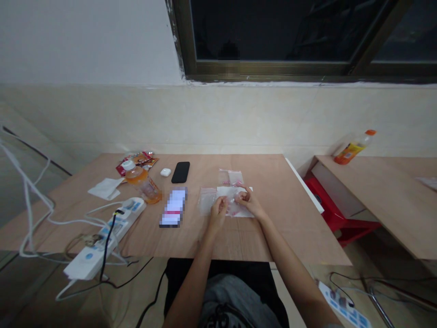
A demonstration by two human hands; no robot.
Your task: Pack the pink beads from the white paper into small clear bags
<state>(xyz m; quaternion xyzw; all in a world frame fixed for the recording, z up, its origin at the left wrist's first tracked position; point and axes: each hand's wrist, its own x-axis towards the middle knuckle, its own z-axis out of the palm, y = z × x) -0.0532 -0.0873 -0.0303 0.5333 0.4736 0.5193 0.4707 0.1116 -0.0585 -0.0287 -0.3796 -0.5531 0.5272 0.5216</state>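
Over a white sheet of paper (244, 212) on the wooden table, my two hands work close together. My left hand (219, 210) is closed in a pinch near the paper's left side. Thumb and fingers of my right hand (248, 201) are curled together at the paper's right. Something clear and shiny, like thin plastic, shows between them; what each hand grips is too small to make out. Small pink bits lie on the paper. A clear zip bag (205, 200) lies left of the paper, and another clear bag (230, 176) with pink bits lies behind it.
To the left are a phone with a lit screen (174, 207), a black phone (180, 172), a white case (165, 172), an orange drink bottle (143, 182), snack wrappers (139, 159), tissue (105, 188) and a cabled power strip (116, 230). A red stool (324, 205) stands right.
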